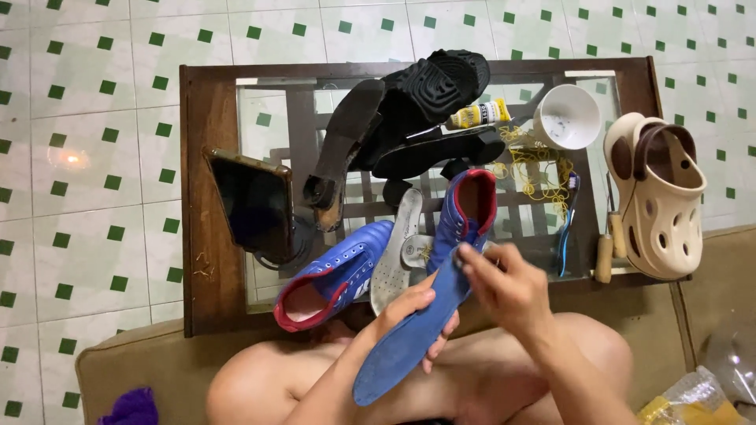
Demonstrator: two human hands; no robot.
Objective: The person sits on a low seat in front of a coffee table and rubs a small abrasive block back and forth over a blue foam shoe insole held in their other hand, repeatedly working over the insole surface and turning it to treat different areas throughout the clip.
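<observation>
I am cradling the blue insole (417, 327) in my left hand (409, 311), fingers wrapped under it, above the table's near edge (213, 315); my right hand (504, 287) is pinching its toe end, so steady support matters.

Glass-topped wooden table (206, 118) is packed: blue shoes (335, 275), black sandals (417, 102), beige clogs (661, 197), white cup (567, 116), glue bottle (478, 115), phone (253, 203).

We see a dark phone screen (253, 203) far left of our left hand (409, 308), and a small yellow glue tube (477, 115) up beyond.
</observation>
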